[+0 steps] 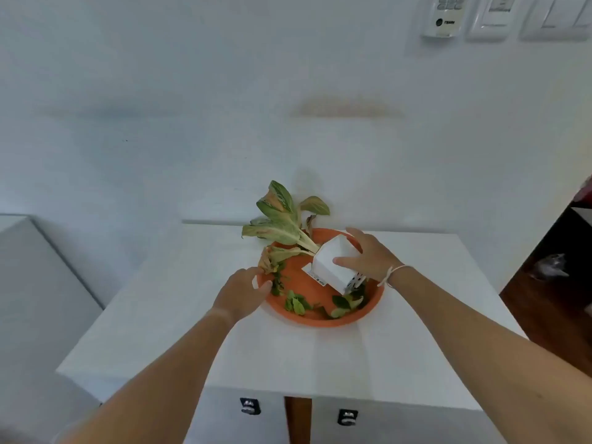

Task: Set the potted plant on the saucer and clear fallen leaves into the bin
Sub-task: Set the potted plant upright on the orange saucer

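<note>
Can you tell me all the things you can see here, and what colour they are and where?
saucer: one, orange, round, on the table near its far side
pot: one, white, tilted over the saucer, held
plant: one, green with yellowing leaves, leaning out of the pot toward the far left
fallen leaves: several, green, lying in the near part of the saucer
table: one, white, against the wall
wall controls: a few, white, on the wall at top right
bracelet: one, white, on the right wrist
left hand: one, at the saucer's left rim
right hand: one, gripping the pot
</note>
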A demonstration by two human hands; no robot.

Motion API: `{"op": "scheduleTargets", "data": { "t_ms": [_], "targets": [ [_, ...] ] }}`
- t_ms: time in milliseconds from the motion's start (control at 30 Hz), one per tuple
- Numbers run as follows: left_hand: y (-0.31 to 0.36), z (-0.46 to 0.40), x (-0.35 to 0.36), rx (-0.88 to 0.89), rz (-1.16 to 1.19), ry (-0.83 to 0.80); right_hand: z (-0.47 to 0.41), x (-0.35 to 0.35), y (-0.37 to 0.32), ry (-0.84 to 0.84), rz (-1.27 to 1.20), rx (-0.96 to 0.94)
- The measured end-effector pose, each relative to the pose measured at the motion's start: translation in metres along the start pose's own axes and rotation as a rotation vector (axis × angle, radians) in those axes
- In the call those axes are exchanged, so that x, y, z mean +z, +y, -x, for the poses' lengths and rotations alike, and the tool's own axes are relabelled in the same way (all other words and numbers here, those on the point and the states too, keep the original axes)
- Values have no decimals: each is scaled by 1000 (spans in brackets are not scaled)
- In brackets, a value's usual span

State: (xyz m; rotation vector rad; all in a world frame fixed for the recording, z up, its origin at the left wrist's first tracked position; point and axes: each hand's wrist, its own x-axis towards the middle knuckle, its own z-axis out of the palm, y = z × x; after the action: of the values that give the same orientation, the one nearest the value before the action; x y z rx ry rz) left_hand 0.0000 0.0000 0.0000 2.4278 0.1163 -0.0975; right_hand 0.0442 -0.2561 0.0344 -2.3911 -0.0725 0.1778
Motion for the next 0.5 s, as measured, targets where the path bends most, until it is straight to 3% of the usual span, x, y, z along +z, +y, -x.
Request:
{"op": "scheduleTargets", "data": {
  "t_ms": [233, 500],
  "targets": [
    [-30, -29, -6, -9, 102, -72, -27, 16, -13, -68, 49, 90],
    [-42, -35, 6, -68, 375, -105, -32, 11, -11, 28, 0, 153]
  ]
}}
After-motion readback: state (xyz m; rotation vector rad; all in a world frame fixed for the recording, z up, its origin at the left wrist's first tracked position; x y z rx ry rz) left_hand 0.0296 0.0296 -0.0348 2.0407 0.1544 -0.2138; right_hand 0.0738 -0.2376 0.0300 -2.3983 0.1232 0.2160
